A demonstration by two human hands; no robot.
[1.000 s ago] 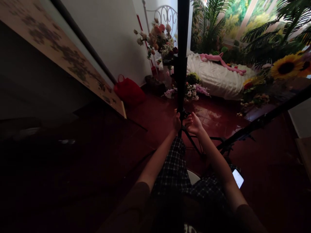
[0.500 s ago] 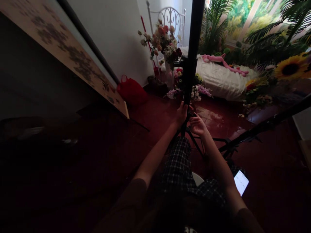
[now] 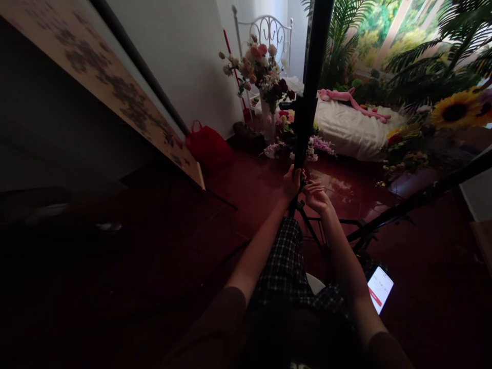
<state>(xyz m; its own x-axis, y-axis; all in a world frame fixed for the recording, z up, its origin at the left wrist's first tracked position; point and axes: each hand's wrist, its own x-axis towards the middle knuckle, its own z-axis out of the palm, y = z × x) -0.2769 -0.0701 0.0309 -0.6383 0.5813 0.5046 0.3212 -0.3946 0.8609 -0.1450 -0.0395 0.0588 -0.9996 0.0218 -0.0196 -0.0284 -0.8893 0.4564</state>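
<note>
A black pole stand [image 3: 308,107] rises in front of me between my knees, leaning slightly right toward its top. My left hand [image 3: 292,182] is wrapped round its lower shaft. Just to the right, my right hand [image 3: 315,197] has its fingertips at a small dark knob [image 3: 303,180] on the pole, and the fingers look partly stretched. The fine grip on the knob is too dark to make out fully. Below the hands, the stand's thin legs spread out near my checked trousers [image 3: 282,251].
A second black stand [image 3: 407,205] slants across the right. A lit phone [image 3: 380,289] lies by my right leg. Ahead are a flower vase [image 3: 265,113], a white-covered bed [image 3: 349,128] with a pink plush toy, and sunflowers [image 3: 455,111]. A red bag [image 3: 209,146] and a painted panel [image 3: 126,97] stand left.
The pole's upper part has shifted slightly right. My right hand's fingers have straightened from a more curled pose at the knob. The phone's screen now shows a red band.
</note>
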